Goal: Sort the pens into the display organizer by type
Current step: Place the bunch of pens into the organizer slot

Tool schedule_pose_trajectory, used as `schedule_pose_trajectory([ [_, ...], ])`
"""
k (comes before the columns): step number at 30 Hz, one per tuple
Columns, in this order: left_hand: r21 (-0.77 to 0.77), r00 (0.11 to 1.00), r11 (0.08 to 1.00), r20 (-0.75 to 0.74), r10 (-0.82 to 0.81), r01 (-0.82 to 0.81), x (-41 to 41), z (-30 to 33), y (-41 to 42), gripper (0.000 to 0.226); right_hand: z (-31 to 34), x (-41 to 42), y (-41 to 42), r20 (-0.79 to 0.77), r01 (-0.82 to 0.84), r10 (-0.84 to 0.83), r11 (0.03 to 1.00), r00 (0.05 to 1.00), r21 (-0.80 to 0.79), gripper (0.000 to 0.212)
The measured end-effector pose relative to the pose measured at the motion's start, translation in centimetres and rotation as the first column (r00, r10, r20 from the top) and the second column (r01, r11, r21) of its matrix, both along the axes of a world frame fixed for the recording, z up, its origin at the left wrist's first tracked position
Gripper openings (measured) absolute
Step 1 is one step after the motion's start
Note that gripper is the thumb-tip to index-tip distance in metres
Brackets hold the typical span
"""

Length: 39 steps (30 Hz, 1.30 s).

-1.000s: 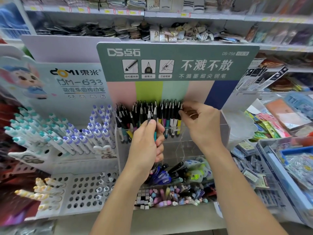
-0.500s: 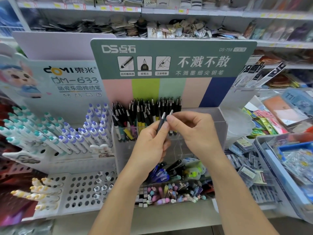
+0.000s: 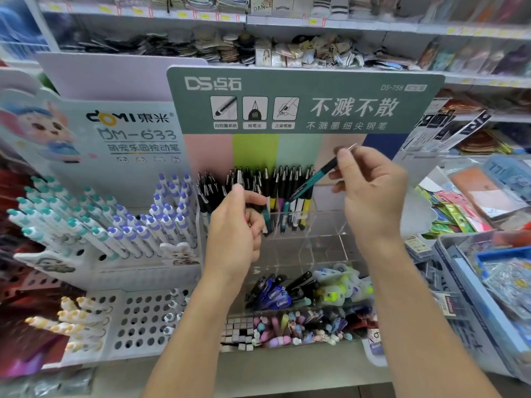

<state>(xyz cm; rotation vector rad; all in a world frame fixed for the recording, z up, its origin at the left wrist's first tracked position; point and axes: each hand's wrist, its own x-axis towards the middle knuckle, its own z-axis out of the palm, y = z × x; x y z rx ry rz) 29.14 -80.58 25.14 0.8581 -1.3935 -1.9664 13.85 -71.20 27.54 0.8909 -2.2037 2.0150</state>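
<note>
A clear acrylic organizer [image 3: 324,242] stands under a green DS sign, and its back row holds several upright black-capped pens [image 3: 258,185]. My right hand [image 3: 370,191] pinches a teal-barrelled pen [image 3: 311,179] by its top end, tilted, its tip pointing down toward the row's right side. My left hand [image 3: 235,228] is curled in front of the row's left half, fingers around another pen [image 3: 265,221] with a teal grip. The lower compartments hold several loose mixed pens [image 3: 275,294].
A white DOMI rack [image 3: 120,282] of teal-capped and purple-capped pens stands to the left, with a perforated tray [image 3: 138,323] below it. A tray of small erasers [image 3: 287,328] sits at the front. Bins of packaged stationery [image 3: 488,282] crowd the right; shelves run behind.
Both hands were together at one pen in front of the row. My right hand has since risen to the right holding the teal pen, and my left hand stayed low at the row.
</note>
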Motion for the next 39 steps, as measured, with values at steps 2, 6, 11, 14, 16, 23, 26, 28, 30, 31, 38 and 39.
schedule_pose_trajectory([
  [2, 0.158, 0.994, 0.987, -0.109, -0.004, 0.021, 0.2, 0.1, -0.2, 0.037, -0.8, 0.2, -1.0, -0.077, 0.000, 0.011, 0.988, 0.997, 0.152, 0.017],
  [6, 0.091, 0.991, 0.995, -0.130, -0.014, 0.026, 0.3, 0.0, -0.4, 0.031, -1.8, 1.0, -2.3, -0.049, -0.056, 0.069, 0.971, 0.996, 0.234, 0.010],
  [11, -0.094, 0.998, 0.994, -0.038, -0.055, 0.051, 0.3, 0.0, -0.3, 0.025, -3.1, 1.7, -2.8, -0.042, -0.069, 0.086, 0.946, 0.995, 0.316, 0.008],
  [14, -0.096, 0.998, 0.993, -0.014, -0.069, 0.068, 0.2, -0.1, -0.2, 0.022, -3.1, 1.5, -2.7, -0.042, -0.050, 0.066, 0.951, 0.997, 0.304, 0.011],
  [16, -0.106, 0.998, 0.992, 0.009, -0.063, 0.063, -0.1, -0.3, -0.1, 0.023, -3.1, 1.2, -2.7, -0.035, -0.051, 0.065, 0.952, 0.997, 0.302, 0.015],
  [23, -0.157, 0.986, 0.973, 0.033, -0.165, 0.168, -0.6, -0.3, 0.2, 0.022, -1.3, 3.0, 0.0, 0.110, -0.116, 0.097, 0.976, 0.989, 0.182, 0.008],
  [26, -0.242, 0.962, 0.931, 0.047, -0.270, 0.273, -0.8, -0.4, 0.6, 0.021, -0.7, 3.9, 0.7, 0.290, -0.319, 0.286, 0.945, 0.914, 0.075, 0.004],
  [28, -0.238, 0.963, 0.933, 0.041, -0.267, 0.269, -1.2, -0.5, 0.8, 0.018, -1.0, 3.7, 0.7, 0.320, -0.313, 0.291, 0.950, 0.902, 0.018, 0.007],
  [30, -0.258, 0.976, 0.942, 0.084, -0.200, 0.216, -1.3, -0.7, 0.8, 0.016, -0.9, 2.9, 0.9, 0.317, -0.239, 0.254, 0.967, 0.914, -0.084, 0.009],
  [31, -0.259, 0.982, 0.949, 0.106, -0.156, 0.179, -1.2, -0.8, 0.7, 0.016, -0.5, 2.3, 1.1, 0.316, -0.178, 0.219, 0.972, 0.923, -0.155, 0.009],
  [38, -0.174, 0.998, 0.984, 0.070, -0.008, 0.020, -1.0, -0.2, 0.1, 0.018, -0.5, -0.6, -0.3, -0.002, -0.058, 0.060, 0.975, 0.998, 0.215, 0.010],
  [39, -0.176, 0.998, 0.984, 0.065, -0.005, 0.016, -1.1, -0.2, 0.2, 0.018, -0.8, -0.3, -0.8, -0.009, -0.084, 0.090, 0.959, 0.996, 0.272, 0.011],
])
